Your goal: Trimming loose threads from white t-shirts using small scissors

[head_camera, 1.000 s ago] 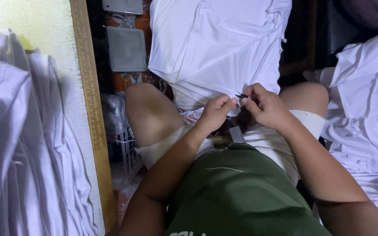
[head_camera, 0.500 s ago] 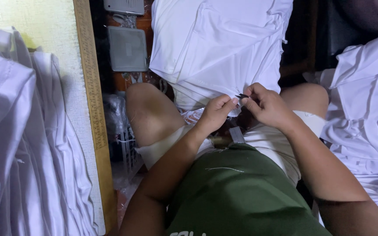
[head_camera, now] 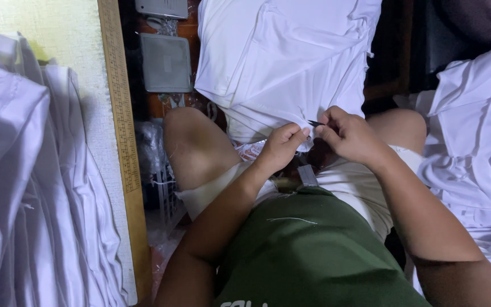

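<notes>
Cramped lap space: left hand (head_camera: pixel 279 145) pinching white garment (head_camera: pixel 282 62) hem; right hand (head_camera: pixel 350 136) pinching dark snips (head_camera: pixel 315 123).

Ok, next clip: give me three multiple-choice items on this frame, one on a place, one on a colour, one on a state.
1. Where does the wooden ruler lie?
A. along the table's edge
B. across the knees
C. on the white garment

2. What colour is the person's shirt?
A. red
B. green
C. blue

3. What is the right hand doing?
A. resting flat
B. pinching a small dark tool at the white garment
C. gripping the ruler

Key: A, the ruler runs down the table's border; B, the shirt is green; C is wrong, B: the tool's tip shows between its fingers, the left hand holding the hem.
</notes>
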